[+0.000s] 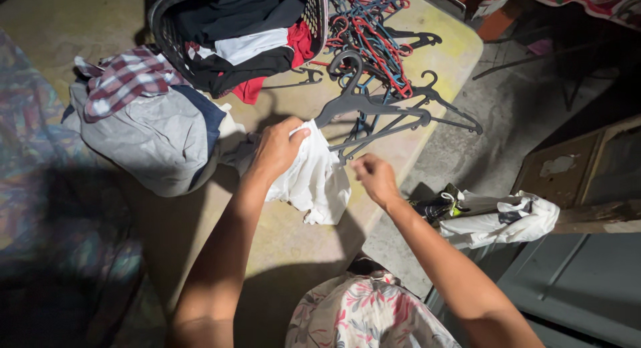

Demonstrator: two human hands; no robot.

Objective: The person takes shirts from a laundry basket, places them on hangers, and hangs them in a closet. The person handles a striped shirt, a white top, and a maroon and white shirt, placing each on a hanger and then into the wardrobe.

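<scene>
The left hand (277, 147) is closed around the upper edge of a white garment (314, 178), the cloth being bunched between thumb and fingers and held up just above the table (287, 248). The right hand (375, 178) is being kept just beside the garment's right edge, its fingers curled loosely inward; whether cloth is actually being pinched there cannot be told. A dark grey plastic hanger (374, 111) is being held against the top of the garment, its hook pointing up and away from the hands and one end meeting the cloth at the left hand's fingertips.

Judged from this, the hanger is only just being fitted: the garment is hanging crumpled below the left hand and is not yet spread over the hanger's arms. Much is left to be handled. A dark laundry basket (314, 14) is standing at the far end of the table, full of black, white and red clothes, and a heap of grey fabric (153, 134) topped by a red plaid cloth (127, 77) is lying well to the left of the left hand. A tangle of red and blue hangers (367, 34) is waiting beyond the grey one. No garment already hung is being shown anywhere.
</scene>
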